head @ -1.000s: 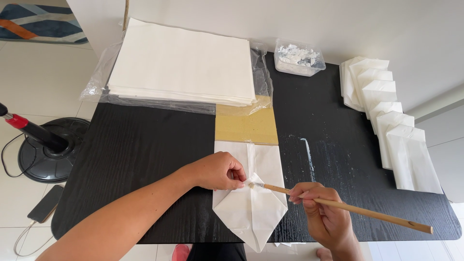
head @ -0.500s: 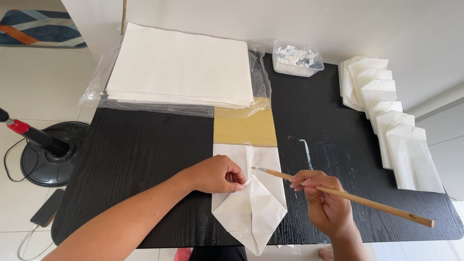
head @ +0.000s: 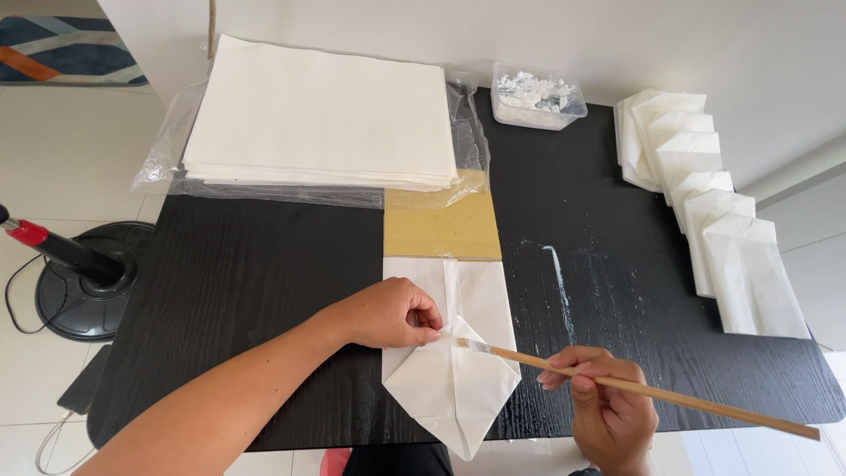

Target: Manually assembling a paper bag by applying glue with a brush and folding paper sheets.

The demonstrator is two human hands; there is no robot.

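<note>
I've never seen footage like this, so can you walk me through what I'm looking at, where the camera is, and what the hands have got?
The camera sits on a person's head and looks down at a black table. The left hand pins a fold on a white paper bag that lies flat, its near end folded to a point. The right hand holds a long wooden brush, its tip touching the paper at the fold. Farther back lie a stack of white sheets on plastic wrap, a clear tub and, to the right, a row of finished bags.
</note>
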